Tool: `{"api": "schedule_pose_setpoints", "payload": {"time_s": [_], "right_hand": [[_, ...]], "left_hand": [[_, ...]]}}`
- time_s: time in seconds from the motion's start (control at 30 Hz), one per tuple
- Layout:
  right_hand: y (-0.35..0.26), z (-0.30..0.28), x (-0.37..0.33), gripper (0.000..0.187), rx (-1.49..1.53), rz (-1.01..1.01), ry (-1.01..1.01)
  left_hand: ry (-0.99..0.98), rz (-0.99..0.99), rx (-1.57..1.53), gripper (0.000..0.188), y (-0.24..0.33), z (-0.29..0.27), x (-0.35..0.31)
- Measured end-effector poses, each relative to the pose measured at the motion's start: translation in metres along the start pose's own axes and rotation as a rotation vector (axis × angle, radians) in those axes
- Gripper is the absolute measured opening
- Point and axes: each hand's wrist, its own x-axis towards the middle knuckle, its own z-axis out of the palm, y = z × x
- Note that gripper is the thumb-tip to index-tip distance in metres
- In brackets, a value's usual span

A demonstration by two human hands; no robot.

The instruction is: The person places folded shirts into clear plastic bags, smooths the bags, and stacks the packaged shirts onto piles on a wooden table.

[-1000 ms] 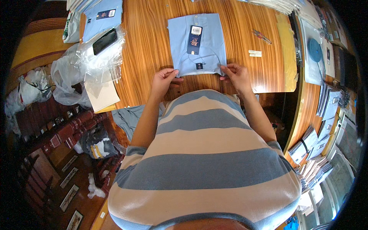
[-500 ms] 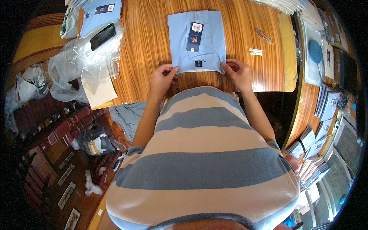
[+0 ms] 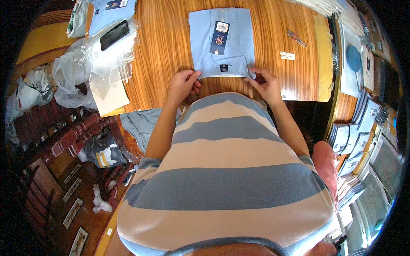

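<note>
A folded light blue shirt (image 3: 204,42) lies on the wood-grain table (image 3: 162,55), its collar end toward me. A dark navy hang tag (image 3: 219,38) rests on its front, near the button placket. The tag's thin cord loops toward the small dark neck label (image 3: 224,68). My left hand (image 3: 185,86) is closed in a pinch at the shirt's near left corner. At the near right corner, my right hand (image 3: 265,85) pinches the cloth between thumb and fingers.
Clear plastic bags (image 3: 112,57) and a black phone (image 3: 114,35) lie left, beside another blue shirt (image 3: 106,17). Thread snips (image 3: 296,37) and small white labels (image 3: 287,56) are on the right. Folded garments (image 3: 361,115) stack along the right side. Reddish clothing (image 3: 325,168) shows beside me.
My right hand has shifted its fingers slightly inward at the shirt's corner. More of the reddish clothing shows at my right. The view has tilted a little.
</note>
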Motion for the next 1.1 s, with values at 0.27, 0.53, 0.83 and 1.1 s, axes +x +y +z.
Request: {"api": "schedule_pose_setpoints", "payload": {"time_s": [0.27,0.53,0.83,1.1], "right_hand": [[0.027,0.008,-0.003,0.030,0.012,0.000,0.002],[0.035,-0.090,0.064,0.050,-0.253,-0.009,0.447],[0.140,-0.139,0.101,0.028,-0.648,-0.189,0.457],[0.082,-0.081,0.062,0.027,-0.285,-0.025,0.464]], "left_hand": [[-0.001,-0.049,0.244,0.047,0.004,0.012,-0.007],[0.408,0.378,0.833,0.037,0.032,0.013,-0.016],[-0.062,1.207,0.839,0.021,0.054,0.051,0.039],[0.002,1.194,0.682,0.013,0.033,0.055,0.028]]}}
